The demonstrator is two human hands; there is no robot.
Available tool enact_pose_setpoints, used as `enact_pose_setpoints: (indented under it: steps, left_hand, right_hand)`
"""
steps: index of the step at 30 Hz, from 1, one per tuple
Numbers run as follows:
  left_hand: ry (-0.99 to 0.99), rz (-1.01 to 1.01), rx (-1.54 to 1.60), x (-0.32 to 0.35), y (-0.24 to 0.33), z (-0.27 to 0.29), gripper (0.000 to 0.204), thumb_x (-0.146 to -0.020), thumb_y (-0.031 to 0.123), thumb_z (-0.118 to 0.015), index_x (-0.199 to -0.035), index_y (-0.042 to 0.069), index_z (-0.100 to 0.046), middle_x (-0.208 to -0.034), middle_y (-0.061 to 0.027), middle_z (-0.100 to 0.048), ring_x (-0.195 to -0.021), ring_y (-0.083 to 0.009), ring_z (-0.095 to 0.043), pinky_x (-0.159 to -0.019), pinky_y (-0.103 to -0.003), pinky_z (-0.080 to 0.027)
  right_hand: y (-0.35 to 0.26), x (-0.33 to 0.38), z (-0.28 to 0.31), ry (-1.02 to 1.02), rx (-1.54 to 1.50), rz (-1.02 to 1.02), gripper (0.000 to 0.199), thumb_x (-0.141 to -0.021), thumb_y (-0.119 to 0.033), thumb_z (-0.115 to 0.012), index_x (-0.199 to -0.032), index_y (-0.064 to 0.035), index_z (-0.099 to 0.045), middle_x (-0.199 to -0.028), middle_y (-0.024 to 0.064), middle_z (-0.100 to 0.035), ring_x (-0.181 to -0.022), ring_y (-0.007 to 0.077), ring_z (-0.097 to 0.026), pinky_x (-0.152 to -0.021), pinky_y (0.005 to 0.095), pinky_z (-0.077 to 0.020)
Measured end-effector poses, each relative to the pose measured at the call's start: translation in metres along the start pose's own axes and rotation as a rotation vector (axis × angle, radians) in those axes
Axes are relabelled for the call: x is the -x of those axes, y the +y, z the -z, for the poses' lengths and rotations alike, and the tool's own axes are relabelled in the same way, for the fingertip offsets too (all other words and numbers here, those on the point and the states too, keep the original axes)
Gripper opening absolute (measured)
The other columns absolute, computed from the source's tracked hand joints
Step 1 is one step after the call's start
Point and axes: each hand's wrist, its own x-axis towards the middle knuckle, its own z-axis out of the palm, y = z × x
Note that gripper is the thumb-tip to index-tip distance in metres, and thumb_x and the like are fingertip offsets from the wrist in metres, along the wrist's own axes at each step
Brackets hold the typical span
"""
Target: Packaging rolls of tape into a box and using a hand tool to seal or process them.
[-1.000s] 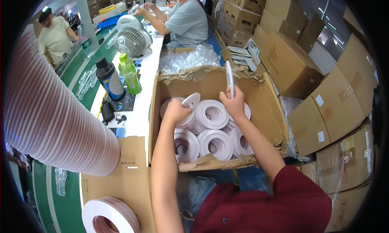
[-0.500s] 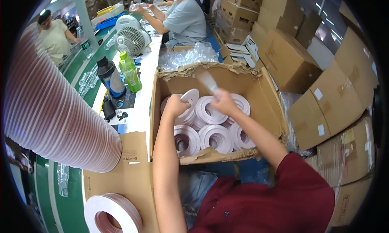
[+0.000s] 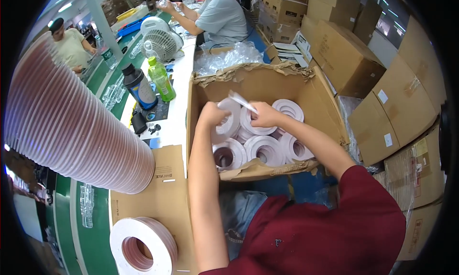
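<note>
My left hand [image 3: 213, 115] is closed round the edge of a pale pinkish-white ring [image 3: 233, 115], held tilted above the others in an open cardboard box [image 3: 330, 107]. In my right hand [image 3: 265, 115] is a flat whitish strip [image 3: 242, 101]. It slants toward the ring's upper edge; its exact kind is unclear, and I cannot tell whether it touches the ring. Beneath both hands, stacks of similar rings [image 3: 264, 142] fill the lower part of the box in rows. The fingertips of both hands are partly hidden.
A tall leaning stack of rings [image 3: 86, 127] rises at the left. A shorter ring stack [image 3: 167, 241] lies on a cardboard sheet [image 3: 158, 203]. Bottles [image 3: 161, 79] and a fan [image 3: 160, 43] stand beyond; cartons [image 3: 349, 55] line the right. A co-worker [image 3: 222, 17] sits at the far bench.
The ring in my left hand has turned to show more of its face. My right hand has come closer to it, and the flat strip now lies across near the ring's edge.
</note>
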Motion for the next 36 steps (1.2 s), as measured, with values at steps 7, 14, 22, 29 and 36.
enact_pose_setpoints:
  steps: [7,14,22,29,36]
  left_hand:
    - [0.066,0.031,-0.061,-0.013,0.003,0.006,0.028,-0.066,0.017,-0.078,-0.074,-0.009,-0.069,-0.066,-0.0188,-0.067,-0.059,-0.0243,-0.068,-0.059,-0.036,-0.055]
    - [0.076,0.024,-0.061,-0.007,0.011,0.012,0.027,-0.066,0.014,-0.079,-0.078,-0.009,-0.071,-0.069,-0.0196,-0.068,-0.060,-0.0246,-0.069,-0.059,-0.036,-0.056]
    - [0.057,0.005,-0.116,-0.007,-0.007,0.016,0.035,-0.067,0.017,-0.080,-0.083,-0.012,-0.070,-0.072,-0.0224,-0.068,-0.064,-0.0284,-0.069,-0.063,-0.038,-0.055]
    - [-0.016,-0.050,-0.167,0.000,0.005,0.016,0.036,-0.068,0.018,-0.080,-0.081,-0.013,-0.069,-0.071,-0.0220,-0.068,-0.062,-0.0276,-0.069,-0.060,-0.039,-0.054]
    - [-0.021,-0.107,-0.246,0.000,-0.012,0.017,0.031,-0.070,0.018,-0.078,-0.082,-0.010,-0.070,-0.067,-0.0166,-0.067,-0.058,-0.0252,-0.066,-0.057,-0.038,-0.053]
  right_hand:
    - [-0.016,-0.001,0.005,-0.373,0.005,0.245,0.013,-0.073,-0.003,-0.066,-0.076,-0.0053,-0.053,-0.065,-0.0033,-0.048,-0.055,0.0088,-0.044,-0.054,0.0272,-0.0406]
    - [0.021,-0.011,0.009,0.019,-0.003,0.142,0.008,-0.077,-0.008,-0.064,-0.077,-0.0061,-0.056,-0.067,-0.0021,-0.052,-0.058,0.0105,-0.047,-0.054,0.0301,-0.0410]
    - [-0.001,-0.006,0.017,-0.287,0.052,0.205,0.007,-0.075,-0.010,-0.062,-0.079,-0.0037,-0.060,-0.072,0.0032,-0.058,-0.065,0.0120,-0.050,-0.060,0.0315,-0.0448]
    - [0.017,-0.008,0.025,-0.295,0.160,0.301,0.012,-0.074,-0.011,-0.067,-0.081,-0.0036,-0.061,-0.071,0.0038,-0.061,-0.066,0.0132,-0.058,-0.062,0.0293,-0.0472]
    - [0.003,0.002,0.023,-0.526,-0.119,0.154,0.013,-0.073,-0.006,-0.070,-0.081,-0.0032,-0.060,-0.070,0.0004,-0.057,-0.065,0.0094,-0.054,-0.063,0.0254,-0.0456]
